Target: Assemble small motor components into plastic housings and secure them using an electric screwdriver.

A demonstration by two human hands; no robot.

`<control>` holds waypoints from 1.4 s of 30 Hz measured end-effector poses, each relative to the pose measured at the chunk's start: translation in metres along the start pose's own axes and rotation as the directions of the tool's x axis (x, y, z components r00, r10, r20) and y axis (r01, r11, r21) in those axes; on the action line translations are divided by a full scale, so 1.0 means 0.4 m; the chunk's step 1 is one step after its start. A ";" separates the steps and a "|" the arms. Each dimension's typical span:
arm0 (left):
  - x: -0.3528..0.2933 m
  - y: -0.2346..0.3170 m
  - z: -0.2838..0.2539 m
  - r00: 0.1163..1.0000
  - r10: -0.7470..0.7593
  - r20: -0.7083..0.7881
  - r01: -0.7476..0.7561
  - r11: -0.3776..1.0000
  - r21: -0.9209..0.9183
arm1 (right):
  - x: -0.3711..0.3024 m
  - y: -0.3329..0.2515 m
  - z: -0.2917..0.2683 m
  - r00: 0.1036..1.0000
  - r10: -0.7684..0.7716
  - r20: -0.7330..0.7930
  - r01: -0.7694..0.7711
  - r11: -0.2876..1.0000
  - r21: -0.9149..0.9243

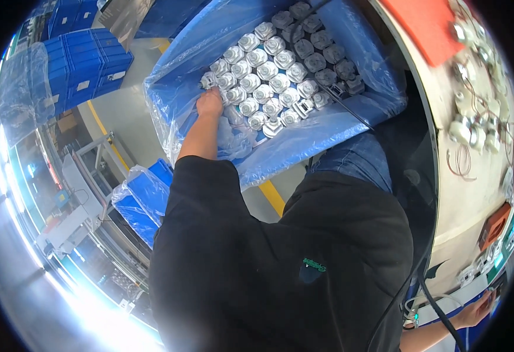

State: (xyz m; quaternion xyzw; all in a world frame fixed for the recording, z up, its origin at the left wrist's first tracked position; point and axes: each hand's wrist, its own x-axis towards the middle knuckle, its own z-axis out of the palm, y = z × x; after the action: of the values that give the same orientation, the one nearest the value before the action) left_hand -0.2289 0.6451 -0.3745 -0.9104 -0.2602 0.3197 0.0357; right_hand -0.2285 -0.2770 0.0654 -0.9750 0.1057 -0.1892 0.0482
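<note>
Currently, a film-lined blue bin point(321, 130) is holding white motor-like units point(267, 70). Inside it, the left hand point(210, 103) is touching one, finger spread unclear.

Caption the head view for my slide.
Bare left hand at the edge of rows of round white-and-silver parts in a blue plastic-lined bin.

A lined blue bin point(315, 141) carries rows of white parts point(267, 71), a pale bench point(452, 202) a red sheet point(424, 26) and wired pieces point(469, 132).
</note>
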 end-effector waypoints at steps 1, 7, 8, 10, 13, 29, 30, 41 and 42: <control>0.003 -0.001 0.010 0.997 0.055 -0.046 -0.052 0.997 0.059 | 0.006 0.023 0.000 1.000 -0.012 0.005 0.012 1.000 0.003; 0.010 -0.018 0.043 0.992 0.119 -0.036 -0.111 0.976 0.185 | 0.021 0.031 0.039 0.998 -0.030 0.057 0.027 0.998 0.050; 0.013 -0.025 0.059 0.992 0.125 -0.034 -0.116 0.974 0.193 | 0.023 0.029 0.041 0.998 -0.033 0.062 0.030 0.998 0.046; -0.012 0.007 0.012 0.989 0.146 -0.003 -0.141 0.965 0.221 | 0.019 0.035 0.032 0.997 -0.036 0.067 0.033 0.999 0.039; -0.010 0.012 -0.028 0.989 0.144 0.036 -0.148 0.957 0.249 | 0.019 0.052 0.029 0.997 0.029 0.069 -0.032 0.998 0.048; 0.085 0.008 0.024 0.988 -0.044 0.147 0.081 0.963 -0.256 | 0.009 -0.044 0.054 0.995 0.029 0.098 -0.030 1.000 0.007; 0.088 0.004 0.029 0.988 -0.045 0.151 0.083 0.963 -0.255 | 0.007 -0.030 0.055 0.994 0.027 0.102 -0.028 1.000 0.006; 0.121 -0.062 0.133 0.992 -0.074 0.101 0.119 0.812 -0.572 | 0.012 0.005 0.065 0.987 0.030 0.159 -0.045 0.995 0.092; 0.121 -0.053 0.126 0.993 -0.072 0.098 0.116 0.812 -0.572 | 0.008 0.016 0.065 0.987 0.032 0.156 -0.047 0.995 0.093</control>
State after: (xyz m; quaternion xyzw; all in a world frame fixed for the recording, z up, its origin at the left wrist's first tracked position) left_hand -0.2369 0.6823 -0.4367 -0.8525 -0.3904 0.2562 -0.2347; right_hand -0.2168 -0.2827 0.0416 -0.9810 0.1117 -0.1170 0.1070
